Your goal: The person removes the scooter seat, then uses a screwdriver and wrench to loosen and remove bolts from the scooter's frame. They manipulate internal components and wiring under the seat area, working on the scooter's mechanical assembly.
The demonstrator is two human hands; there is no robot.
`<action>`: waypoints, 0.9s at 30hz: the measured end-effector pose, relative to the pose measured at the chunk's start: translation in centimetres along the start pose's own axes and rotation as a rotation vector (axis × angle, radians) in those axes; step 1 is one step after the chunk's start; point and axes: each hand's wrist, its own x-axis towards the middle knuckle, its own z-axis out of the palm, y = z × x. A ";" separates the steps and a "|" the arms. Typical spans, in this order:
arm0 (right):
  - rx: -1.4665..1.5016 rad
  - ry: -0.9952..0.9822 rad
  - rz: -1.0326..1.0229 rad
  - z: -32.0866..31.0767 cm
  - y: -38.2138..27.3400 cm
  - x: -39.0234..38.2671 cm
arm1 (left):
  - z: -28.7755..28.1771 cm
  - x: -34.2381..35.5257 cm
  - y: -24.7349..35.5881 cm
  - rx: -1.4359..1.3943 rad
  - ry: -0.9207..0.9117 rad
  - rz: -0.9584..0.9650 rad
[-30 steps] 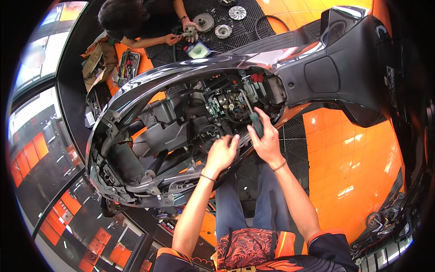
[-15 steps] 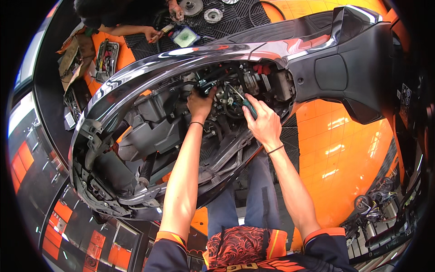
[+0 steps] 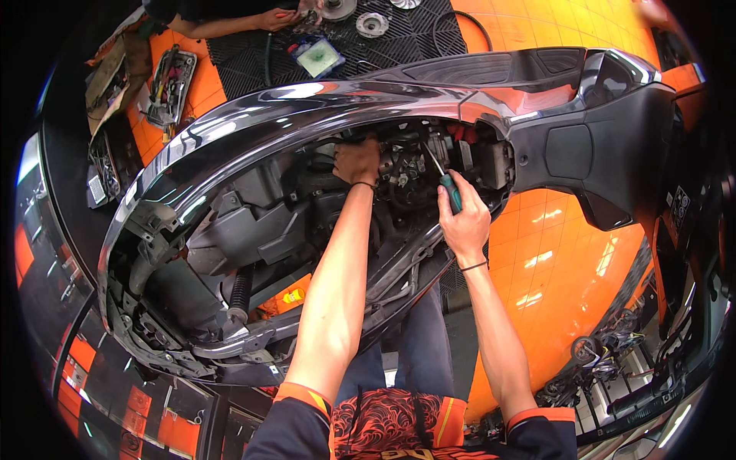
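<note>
A scooter body with glossy dark side panels (image 3: 253, 115) lies across the view, its inner compartment exposed. My right hand (image 3: 468, 222) is wrapped round the teal handle of a screwdriver (image 3: 451, 192). The screwdriver's thin metal shaft points up and left over the engine parts (image 3: 402, 165), its tip among dark components. My left hand (image 3: 356, 161) reaches deep into the compartment, left of the screwdriver, beside hoses and metal fittings. Its fingers are curled, with their tips hidden in shadow, so what they grip does not show.
Beyond the scooter, another person's hand (image 3: 277, 19) is over a black ribbed mat (image 3: 230, 57) holding round metal parts (image 3: 372, 25). A tray of parts (image 3: 170, 88) and a worn cardboard box (image 3: 115, 77) are at far left. A yellow object (image 3: 293, 295) shows through the frame.
My right hand and the screwdriver have moved right and slightly nearer me. My left hand has shifted right and farther in, its fingers more curled. The whole view has also shifted.
</note>
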 end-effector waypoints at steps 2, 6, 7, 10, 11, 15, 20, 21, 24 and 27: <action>-0.003 0.002 -0.015 0.0 -0.3 0.1 | 0.0 0.1 0.2 -0.033 0.082 -0.036; -0.035 -0.004 -0.019 0.3 0.2 -0.1 | -0.1 -0.6 -0.6 -0.471 0.176 0.166; -0.048 -0.006 -0.024 0.2 0.2 0.0 | 0.0 -0.8 -0.6 -0.439 0.230 0.184; -0.049 -0.029 0.001 0.1 -0.1 -0.1 | 0.7 -1.4 -0.6 -0.281 0.343 0.155; -0.049 -0.036 0.009 0.0 -0.2 -0.1 | 1.0 -1.3 -0.4 -0.214 0.353 0.142; -0.026 -0.020 0.005 0.2 -0.1 -0.2 | 1.1 0.1 -0.6 0.127 0.316 0.084; -0.040 -0.018 0.032 0.0 0.3 -0.2 | 0.8 -0.5 -0.2 0.234 0.360 0.182; -0.036 -0.022 0.043 -0.1 0.1 -0.4 | 0.6 -0.3 -0.3 0.234 0.327 0.176; -0.016 -0.029 0.046 -0.2 -0.3 0.0 | 0.2 0.7 -1.2 0.236 0.290 0.187; -0.013 -0.009 0.060 -0.1 0.7 -0.2 | -0.4 -0.4 0.1 0.256 0.190 0.241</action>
